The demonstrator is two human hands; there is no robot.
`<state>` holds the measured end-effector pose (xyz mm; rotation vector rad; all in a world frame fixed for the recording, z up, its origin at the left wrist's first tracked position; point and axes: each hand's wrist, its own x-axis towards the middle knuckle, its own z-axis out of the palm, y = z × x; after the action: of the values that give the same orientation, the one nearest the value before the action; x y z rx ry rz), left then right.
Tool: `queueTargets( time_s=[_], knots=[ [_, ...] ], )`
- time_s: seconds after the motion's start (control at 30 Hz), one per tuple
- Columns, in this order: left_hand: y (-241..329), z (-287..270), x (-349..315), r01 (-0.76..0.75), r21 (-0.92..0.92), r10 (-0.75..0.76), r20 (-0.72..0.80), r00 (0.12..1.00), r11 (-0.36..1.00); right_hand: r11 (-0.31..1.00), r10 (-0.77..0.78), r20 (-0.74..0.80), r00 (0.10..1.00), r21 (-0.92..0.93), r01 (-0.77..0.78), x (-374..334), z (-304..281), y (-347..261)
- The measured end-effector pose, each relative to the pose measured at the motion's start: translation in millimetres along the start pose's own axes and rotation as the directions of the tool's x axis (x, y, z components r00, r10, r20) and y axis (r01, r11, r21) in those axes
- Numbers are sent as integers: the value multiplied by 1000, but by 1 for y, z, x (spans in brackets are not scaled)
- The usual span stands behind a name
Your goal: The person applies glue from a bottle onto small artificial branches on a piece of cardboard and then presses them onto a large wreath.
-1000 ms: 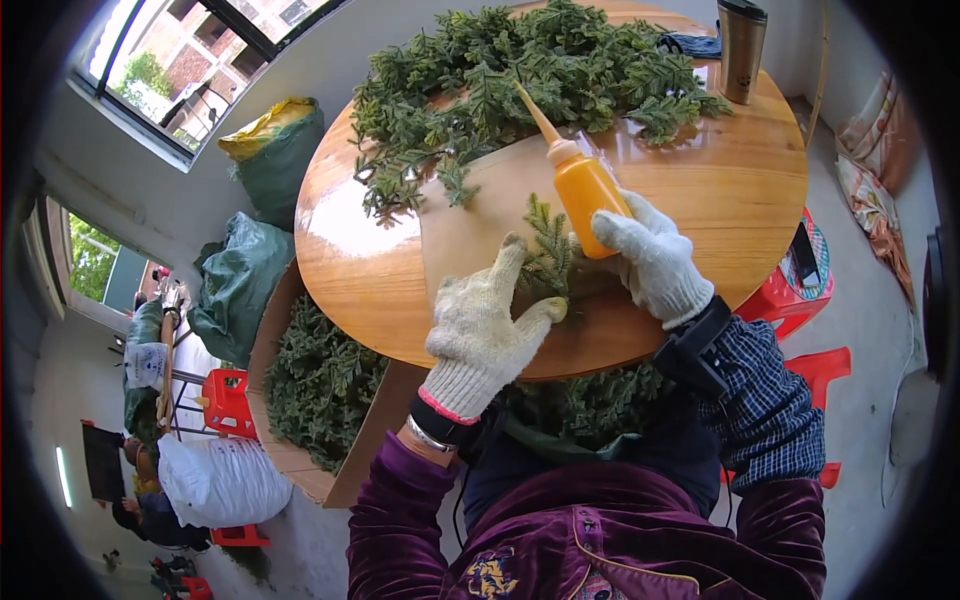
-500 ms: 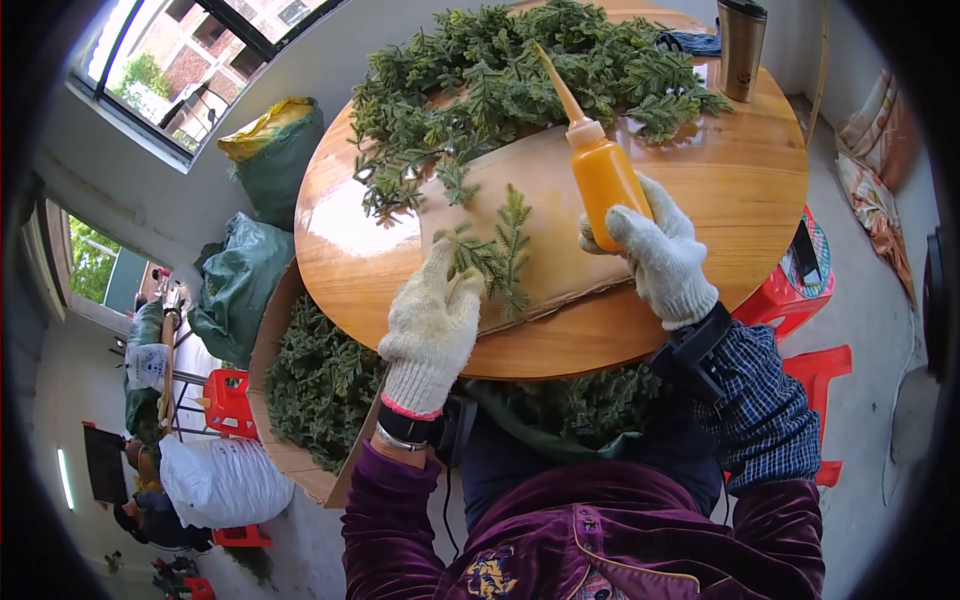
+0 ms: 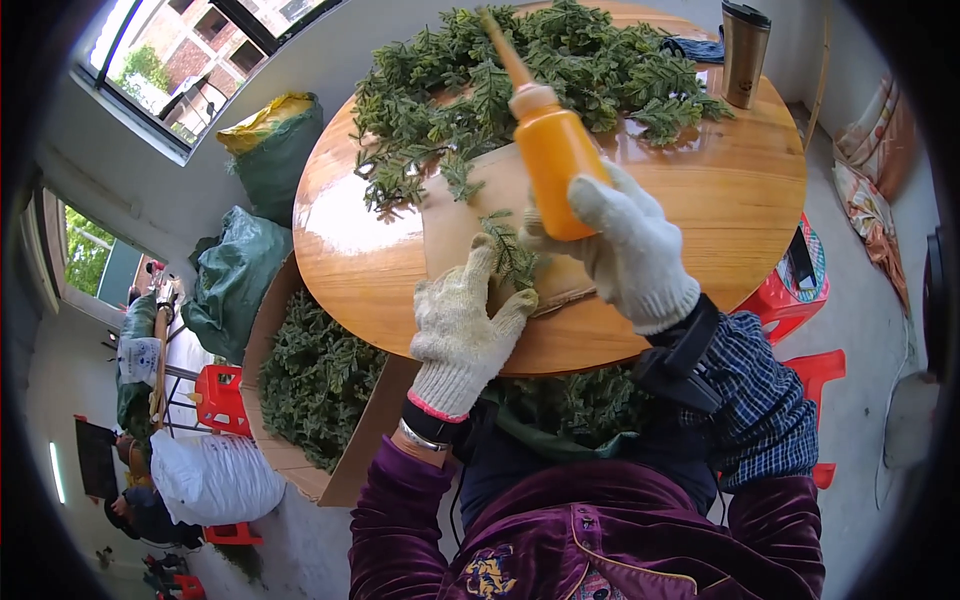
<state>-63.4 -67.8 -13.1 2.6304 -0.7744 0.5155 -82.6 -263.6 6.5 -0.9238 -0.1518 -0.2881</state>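
An orange squeeze bottle (image 3: 556,150) with a long tapered nozzle is in my gloved right hand (image 3: 635,255); its nozzle points up and to the left. Under that hand's fingertips lies a small green artificial pine sprig (image 3: 514,258) on a piece of cardboard (image 3: 462,212). My gloved left hand (image 3: 462,325) rests at the table's near edge, thumb and forefinger spread on either side of the sprig's lower end. Whether the fingertips touch the sprig is hard to make out. Part of the sprig is hidden behind my right hand.
Many pine sprigs (image 3: 480,85) are heaped on the far side of the round wooden table (image 3: 730,195). A steel tumbler (image 3: 745,55) stands at the far right. Left of the table, a cardboard box (image 3: 345,480) holds more greenery. Red stools (image 3: 790,300) stand at right.
My right hand and the bottle have moved left, over the sprigs. My left hand has shifted right and nearer, its fingers spreading. One sprig that was by my left fingers no longer shows there.
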Motion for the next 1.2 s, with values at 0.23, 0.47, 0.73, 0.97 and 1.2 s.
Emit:
queueTargets(
  time_s=[0.23,0.47,0.73,0.97,1.2],
  knots=[
    [-18,16,-1,-43,54,44,-26,999,998,894,252,-52,966,-370,-253,8,-25,28],
    [-46,6,0,-55,135,52,22,998,989,980,107,-179,978,-144,-134,17,-50,19],
    [-43,-9,0,237,-145,-247,-57,967,961,983,-93,-252,963,-175,49,11,-116,-35],
    [-35,-1,13,84,83,-95,135,986,993,996,-80,-349,934,6,88,-14,-146,-51],
    [-45,-5,6,-188,-165,208,120,971,968,858,110,-116,987,-489,-153,-69,-81,-67]
  ],
)
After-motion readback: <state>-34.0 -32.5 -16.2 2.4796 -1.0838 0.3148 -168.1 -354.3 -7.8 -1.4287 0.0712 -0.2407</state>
